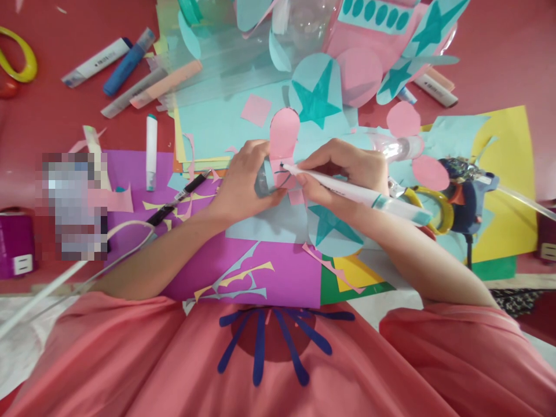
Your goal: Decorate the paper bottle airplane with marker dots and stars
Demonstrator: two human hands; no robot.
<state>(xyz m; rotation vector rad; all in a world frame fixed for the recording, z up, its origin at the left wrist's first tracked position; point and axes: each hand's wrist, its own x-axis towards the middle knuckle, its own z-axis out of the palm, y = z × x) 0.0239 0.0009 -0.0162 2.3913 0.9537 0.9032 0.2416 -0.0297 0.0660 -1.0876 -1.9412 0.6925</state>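
My left hand (245, 182) is curled around the near-left end of a clear plastic bottle wrapped in light blue paper (362, 141). A pink paper piece (284, 130) with a rounded top stands up from the bottle under its fingers. In my right hand (347, 171) is a white marker (356, 194) with teal bands, gripped like a pen. The marker's tip touches the pink paper, where a short dark line shows. Light blue petals with teal stars (317, 95) lie behind and in front of the hands.
Several markers (130, 61) lie at the back left. Yellow-handled scissors (438, 205) and a blue glue gun (471, 200) rest at right, its cord trailing off. A pink-and-blue decorated craft (369, 32) stands at the back. Paper scraps (243, 275) cover purple paper (286, 284); a black pen (180, 194) lies left.
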